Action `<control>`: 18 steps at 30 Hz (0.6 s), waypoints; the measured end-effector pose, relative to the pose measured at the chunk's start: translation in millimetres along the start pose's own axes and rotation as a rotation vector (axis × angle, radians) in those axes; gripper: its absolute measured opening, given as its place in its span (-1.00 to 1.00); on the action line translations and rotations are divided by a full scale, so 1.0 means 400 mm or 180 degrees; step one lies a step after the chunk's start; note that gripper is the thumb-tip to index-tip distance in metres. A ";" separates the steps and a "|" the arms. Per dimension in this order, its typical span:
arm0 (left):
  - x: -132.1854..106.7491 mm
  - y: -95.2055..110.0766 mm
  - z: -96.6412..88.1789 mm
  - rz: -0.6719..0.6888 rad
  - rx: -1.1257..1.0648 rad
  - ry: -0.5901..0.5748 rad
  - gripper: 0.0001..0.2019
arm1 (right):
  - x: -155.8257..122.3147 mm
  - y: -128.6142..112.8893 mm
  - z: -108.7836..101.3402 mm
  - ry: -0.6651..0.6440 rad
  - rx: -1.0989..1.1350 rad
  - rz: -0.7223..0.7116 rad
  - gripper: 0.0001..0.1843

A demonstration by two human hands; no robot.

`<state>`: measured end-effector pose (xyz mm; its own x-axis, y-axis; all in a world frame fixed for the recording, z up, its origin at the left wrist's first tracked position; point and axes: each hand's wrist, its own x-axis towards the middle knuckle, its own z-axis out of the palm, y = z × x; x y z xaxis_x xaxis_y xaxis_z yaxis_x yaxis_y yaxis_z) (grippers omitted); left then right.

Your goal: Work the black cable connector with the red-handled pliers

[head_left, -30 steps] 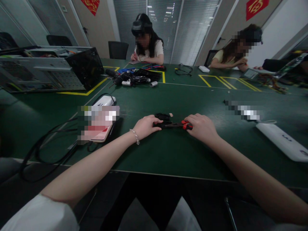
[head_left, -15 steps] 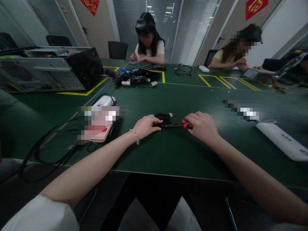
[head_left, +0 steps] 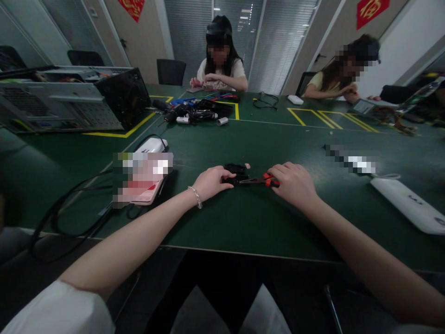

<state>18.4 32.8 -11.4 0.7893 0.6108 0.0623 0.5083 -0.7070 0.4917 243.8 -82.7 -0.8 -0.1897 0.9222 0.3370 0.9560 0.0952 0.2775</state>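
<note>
My left hand [head_left: 210, 183], a bead bracelet on its wrist, rests on the green table [head_left: 243, 222] with fingers curled round a small black part [head_left: 236, 169]. My right hand [head_left: 294, 183] is closed on the red-and-black handle of a screwdriver [head_left: 259, 181], whose shaft points left into the black part. A tiny pale piece [head_left: 247, 165] lies just behind the part. Both forearms reach in from the near edge.
A pink phone-like item [head_left: 144, 183] and black cables [head_left: 69, 208] lie left, a white box [head_left: 151, 146] behind them. A white device [head_left: 406, 204] lies right. An open computer case [head_left: 69, 99] stands far left. Loose tools [head_left: 194, 113] lie mid-table. Two people sit opposite.
My hands and the screwdriver have stayed almost still. The person straight across has sat up and raised the head.
</note>
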 end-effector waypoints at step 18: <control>0.001 -0.001 0.003 0.0008 0.0014 0.0030 -0.64 | 0.002 0.001 0.011 -0.0141 0.0139 0.0071 -0.76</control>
<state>19.0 32.9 -12.5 0.7873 0.6124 0.0718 0.5079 -0.7100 0.4877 244.9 -80.2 -4.5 -0.1590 0.9398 0.3023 0.9689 0.0898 0.2305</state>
